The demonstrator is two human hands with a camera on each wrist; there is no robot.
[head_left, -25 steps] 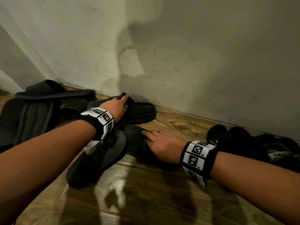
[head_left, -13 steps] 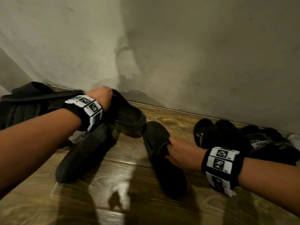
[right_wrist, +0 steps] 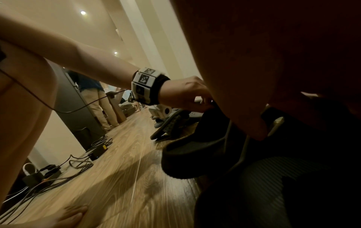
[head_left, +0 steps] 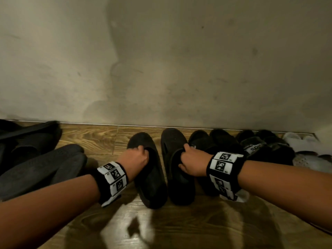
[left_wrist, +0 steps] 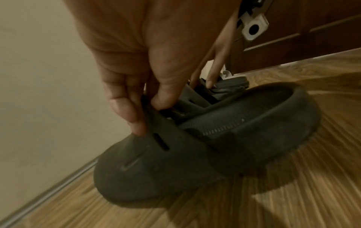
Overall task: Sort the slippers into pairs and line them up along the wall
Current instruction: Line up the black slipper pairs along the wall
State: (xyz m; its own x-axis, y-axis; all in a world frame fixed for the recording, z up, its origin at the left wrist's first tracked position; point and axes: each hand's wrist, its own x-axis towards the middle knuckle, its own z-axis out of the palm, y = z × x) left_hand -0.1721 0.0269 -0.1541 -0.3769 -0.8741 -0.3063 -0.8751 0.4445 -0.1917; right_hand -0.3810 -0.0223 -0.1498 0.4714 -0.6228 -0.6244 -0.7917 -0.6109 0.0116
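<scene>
Two matching black clog slippers stand side by side on the wooden floor, toes toward the wall (head_left: 179, 69). My left hand (head_left: 142, 151) grips the upper's rear edge of the left slipper (head_left: 150, 180). In the left wrist view thumb and fingers (left_wrist: 134, 117) pinch that edge, and the slipper (left_wrist: 175, 162) lies close to the skirting. My right hand (head_left: 185, 156) grips the upper's edge of the right slipper (head_left: 172, 141). The right wrist view is mostly dark; it shows the right slipper's ribbed insole (right_wrist: 273, 192) and the left slipper's heel (right_wrist: 187, 154).
Right of the pair, a row runs along the wall: black fuzzy slippers (head_left: 217, 141), slides with white lettering (head_left: 255, 147), white slippers (head_left: 301, 143). A heap of dark slippers (head_left: 45, 164) lies at the left. Cables (right_wrist: 78, 163) and a standing person (right_wrist: 93, 95) are behind.
Both hands have carried the two black slippers to the right and turned them toes-to-wall, side by side next to the row. The left one has left the pile.
</scene>
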